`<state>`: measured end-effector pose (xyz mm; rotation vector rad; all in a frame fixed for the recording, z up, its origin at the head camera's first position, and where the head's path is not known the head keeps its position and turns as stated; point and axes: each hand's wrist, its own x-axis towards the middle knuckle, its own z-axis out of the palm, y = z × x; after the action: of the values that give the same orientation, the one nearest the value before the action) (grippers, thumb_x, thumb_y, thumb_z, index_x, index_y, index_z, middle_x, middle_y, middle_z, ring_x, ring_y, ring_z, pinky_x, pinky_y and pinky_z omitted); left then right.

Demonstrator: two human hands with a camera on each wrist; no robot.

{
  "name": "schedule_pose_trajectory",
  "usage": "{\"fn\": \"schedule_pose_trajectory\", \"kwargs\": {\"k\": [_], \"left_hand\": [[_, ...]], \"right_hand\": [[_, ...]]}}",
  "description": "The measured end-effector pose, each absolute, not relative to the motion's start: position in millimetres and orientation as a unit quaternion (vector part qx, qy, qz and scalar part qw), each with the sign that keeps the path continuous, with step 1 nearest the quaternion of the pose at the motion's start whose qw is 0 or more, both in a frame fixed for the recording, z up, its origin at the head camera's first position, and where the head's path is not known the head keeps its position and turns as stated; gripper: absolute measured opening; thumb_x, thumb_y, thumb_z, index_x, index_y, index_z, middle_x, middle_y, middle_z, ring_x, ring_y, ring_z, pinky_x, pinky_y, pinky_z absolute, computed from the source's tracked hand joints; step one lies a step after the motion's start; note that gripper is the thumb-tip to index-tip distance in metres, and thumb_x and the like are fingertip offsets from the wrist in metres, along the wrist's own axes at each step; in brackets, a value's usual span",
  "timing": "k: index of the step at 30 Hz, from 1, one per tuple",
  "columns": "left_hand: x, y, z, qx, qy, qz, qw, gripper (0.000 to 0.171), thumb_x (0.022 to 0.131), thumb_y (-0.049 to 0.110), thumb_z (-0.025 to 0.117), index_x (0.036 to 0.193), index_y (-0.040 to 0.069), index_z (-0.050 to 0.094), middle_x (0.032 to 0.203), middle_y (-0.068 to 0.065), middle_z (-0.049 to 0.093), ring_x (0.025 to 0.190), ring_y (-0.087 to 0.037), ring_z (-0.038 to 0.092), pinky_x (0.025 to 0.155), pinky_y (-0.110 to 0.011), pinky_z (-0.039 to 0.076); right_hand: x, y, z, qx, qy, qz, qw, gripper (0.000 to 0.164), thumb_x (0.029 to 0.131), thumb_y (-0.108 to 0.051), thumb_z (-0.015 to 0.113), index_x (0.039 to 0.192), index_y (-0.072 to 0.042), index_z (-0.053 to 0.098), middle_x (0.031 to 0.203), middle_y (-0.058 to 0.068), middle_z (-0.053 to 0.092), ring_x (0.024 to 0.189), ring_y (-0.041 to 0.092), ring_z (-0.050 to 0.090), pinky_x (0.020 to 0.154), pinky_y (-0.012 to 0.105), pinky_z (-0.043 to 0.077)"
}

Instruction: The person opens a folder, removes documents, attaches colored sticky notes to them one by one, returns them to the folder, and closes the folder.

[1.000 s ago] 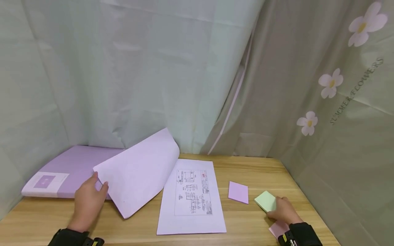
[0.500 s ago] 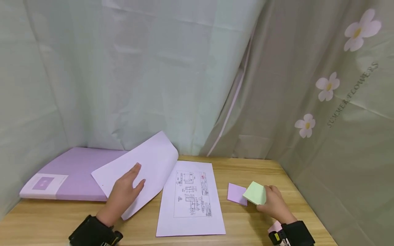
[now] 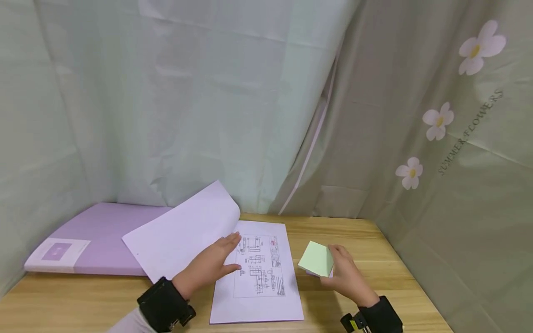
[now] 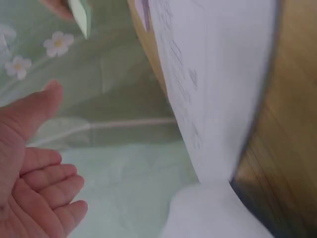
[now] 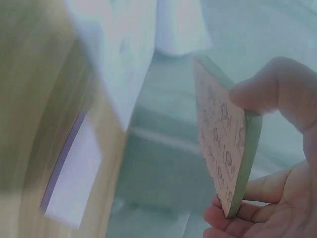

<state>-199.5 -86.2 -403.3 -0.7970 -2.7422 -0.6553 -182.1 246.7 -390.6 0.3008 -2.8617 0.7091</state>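
Observation:
My right hand [image 3: 349,276] pinches a pale green sticky note pad [image 3: 317,259] between thumb and fingers, raised over the table. Its underside, pinkish with small line drawings, shows in the right wrist view. Below it a purple sticky note pad [image 5: 74,173] lies on the wood, mostly covered by the green one in the head view. My left hand [image 3: 208,267] is held with fingers extended and thumb apart, over the left edge of a printed technical drawing [image 3: 266,305]. Nothing is in its grasp. A white top sheet [image 3: 183,231] is folded back leftward from the drawing.
A purple folder [image 3: 120,231] with a white label band lies at the back left, partly under the folded sheet. Grey-green curtains [image 3: 200,101] with printed flowers enclose the wooden table [image 3: 399,268] at the back and sides.
My left hand has let go of the folded sheet and moved right over the drawing. My right hand has lifted the green sticky note pad and carried it left over the purple one.

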Motion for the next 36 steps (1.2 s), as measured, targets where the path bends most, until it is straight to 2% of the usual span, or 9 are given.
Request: {"fn": "schedule_pose_trajectory", "kwargs": {"k": [7,12,19,25,30,36], "left_hand": [[-195,-56,-398,-0.361,-0.907,-0.185,0.117,0.061,0.076,0.034,0.067,0.124,0.001,0.051,0.128,-0.01,0.052,0.117,-0.024,0.049,0.094,-0.036,0.042],[-191,-40,-396,-0.396,-0.893,-0.167,0.132,0.059,0.075,0.036,0.066,0.123,0.003,0.053,0.126,-0.007,0.054,0.115,-0.02,0.052,0.092,-0.033,0.044],[-191,-31,-398,-0.405,-0.888,-0.157,0.15,0.058,0.072,0.035,0.07,0.119,0.005,0.057,0.122,-0.006,0.057,0.11,-0.019,0.056,0.088,-0.031,0.047],[-191,-29,-399,-0.396,-0.895,-0.156,0.134,0.053,0.07,0.032,0.071,0.116,0.007,0.06,0.119,-0.003,0.059,0.107,-0.016,0.057,0.086,-0.028,0.048],[-192,-31,-399,-0.405,-0.893,-0.153,0.121,0.044,0.071,0.029,0.071,0.109,0.009,0.065,0.111,-0.002,0.064,0.101,-0.014,0.061,0.081,-0.025,0.049],[-191,-33,-397,-0.418,-0.888,-0.151,0.116,0.024,0.074,0.022,0.069,0.096,0.012,0.07,0.092,0.004,0.069,0.086,-0.006,0.063,0.072,-0.02,0.05]], "right_hand": [[-180,214,-390,0.183,-0.942,0.26,0.103,0.068,0.057,-0.008,0.075,0.119,0.001,0.047,0.115,0.012,0.047,0.097,0.019,0.044,0.075,0.031,0.044],[-179,196,-390,0.23,-0.935,0.256,0.092,0.071,0.057,-0.007,0.074,0.121,0.003,0.045,0.118,0.013,0.046,0.102,0.02,0.044,0.077,0.032,0.045],[-178,182,-390,0.239,-0.937,0.248,0.061,0.081,0.057,-0.012,0.073,0.128,0.005,0.039,0.125,0.016,0.043,0.108,0.022,0.046,0.083,0.036,0.046],[-178,176,-392,0.248,-0.937,0.241,0.056,0.081,0.058,-0.013,0.075,0.128,0.007,0.039,0.125,0.016,0.043,0.109,0.024,0.046,0.085,0.037,0.046],[-179,176,-395,0.253,-0.937,0.237,0.049,0.081,0.058,-0.014,0.075,0.128,0.006,0.04,0.126,0.015,0.043,0.11,0.023,0.044,0.085,0.035,0.045],[-180,176,-399,0.258,-0.935,0.239,0.039,0.082,0.059,-0.014,0.076,0.129,0.007,0.038,0.126,0.016,0.042,0.107,0.022,0.045,0.083,0.031,0.046]]}}
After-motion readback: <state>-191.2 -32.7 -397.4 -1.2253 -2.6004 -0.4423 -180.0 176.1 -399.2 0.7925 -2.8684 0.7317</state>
